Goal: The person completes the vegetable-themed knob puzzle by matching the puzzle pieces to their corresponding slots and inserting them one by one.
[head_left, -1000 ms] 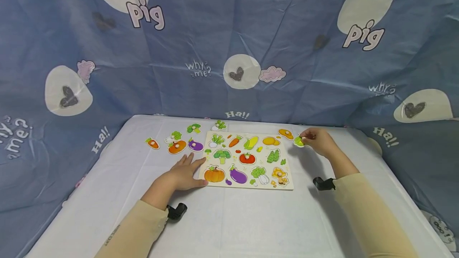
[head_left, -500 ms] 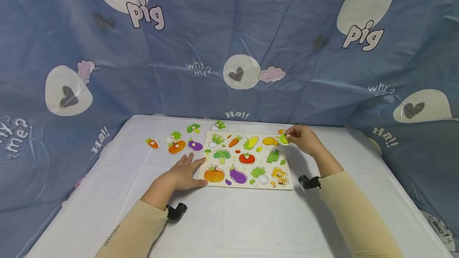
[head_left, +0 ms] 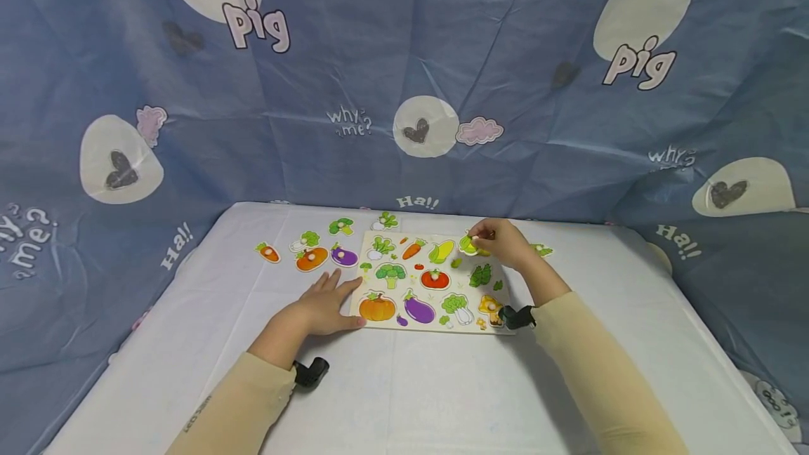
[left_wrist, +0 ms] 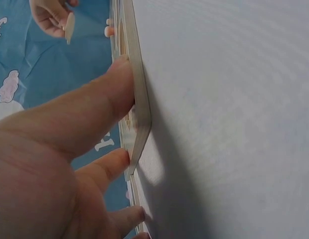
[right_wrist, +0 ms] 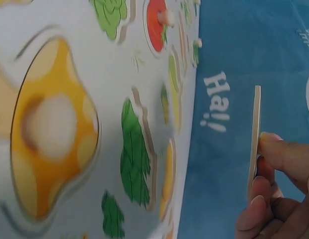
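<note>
My right hand [head_left: 505, 243] pinches a thin yellow-green corn puzzle piece [head_left: 468, 244], held over the back right part of the wooden vegetable puzzle board [head_left: 411, 329]. Seen edge-on in the right wrist view, this piece [right_wrist: 255, 134] stands between thumb and fingers, apart from the board. My left hand [head_left: 325, 306] rests at the board's left edge with fingers spread, its thumb [left_wrist: 107, 97] along the front edge. A knobbed tomato piece [head_left: 435, 279] and a mushroom piece [right_wrist: 55, 124] sit in the board. The printed corn place [head_left: 442, 252] lies left of the held piece.
Left of and behind the board lie loose pieces: a carrot [head_left: 269, 253], a pumpkin [head_left: 312, 259], an eggplant [head_left: 344, 255], a bok choy [head_left: 306, 241], a broccoli [head_left: 341, 226] and a radish [head_left: 385, 220]. A green leafy piece [head_left: 541, 250] lies right of my right hand.
My right hand has moved left with the corn piece, from the table right of the board to over the board. My left hand has stayed in place.
</note>
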The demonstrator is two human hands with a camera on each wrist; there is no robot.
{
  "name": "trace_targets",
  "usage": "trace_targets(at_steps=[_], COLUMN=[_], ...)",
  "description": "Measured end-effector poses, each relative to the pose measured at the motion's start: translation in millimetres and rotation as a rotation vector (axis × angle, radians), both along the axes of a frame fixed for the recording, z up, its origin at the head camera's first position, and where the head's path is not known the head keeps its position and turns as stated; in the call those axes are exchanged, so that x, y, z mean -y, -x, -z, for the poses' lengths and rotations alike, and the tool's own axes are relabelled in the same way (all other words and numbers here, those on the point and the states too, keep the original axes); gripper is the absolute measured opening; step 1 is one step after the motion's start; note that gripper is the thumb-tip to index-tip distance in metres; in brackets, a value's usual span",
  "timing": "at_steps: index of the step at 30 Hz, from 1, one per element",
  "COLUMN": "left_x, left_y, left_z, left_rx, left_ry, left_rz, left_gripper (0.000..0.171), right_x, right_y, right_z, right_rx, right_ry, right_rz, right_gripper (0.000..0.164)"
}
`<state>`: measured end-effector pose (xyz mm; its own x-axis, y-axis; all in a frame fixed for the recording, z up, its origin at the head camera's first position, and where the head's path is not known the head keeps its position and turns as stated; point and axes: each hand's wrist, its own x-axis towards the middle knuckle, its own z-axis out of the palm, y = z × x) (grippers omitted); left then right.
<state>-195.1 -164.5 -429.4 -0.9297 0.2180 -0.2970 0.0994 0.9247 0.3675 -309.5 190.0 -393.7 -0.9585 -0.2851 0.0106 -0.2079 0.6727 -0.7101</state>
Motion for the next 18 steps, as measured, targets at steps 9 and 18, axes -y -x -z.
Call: trace_targets(at_steps=[9,18], left_x=[0,1], left_y=[0.7,1.2], left_z=[0.7,1.7], left_rx=[-0.008,-0.007], left_ry=[0.003,0.003], left_rz=[0.011,0.009], left_gripper=[0.085,0.085], right_x=[25,41], right_y=[9.0,19.4], right_z=[10.5,24.6], right_rx=[0.026,0.014], right_ry=[0.008,-0.029], right_rz=[-0.065,-0.079], right_gripper=[0.012,0.009])
